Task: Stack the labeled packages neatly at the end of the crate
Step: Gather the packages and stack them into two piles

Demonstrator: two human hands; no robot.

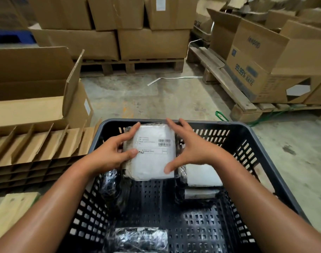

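A white labeled package wrapped in clear film lies at the far end of the dark slotted crate, label facing up. My left hand grips its left edge, thumb on the label. My right hand rests against its right edge with fingers spread. Another white package lies lower to the right, on top of one more. A black-wrapped package leans at the left wall, and a film-wrapped one lies at the near end.
Flattened cardboard dividers and an open box stand left of the crate. Stacked cartons on wooden pallets line the back and right. Bare concrete floor lies beyond the crate.
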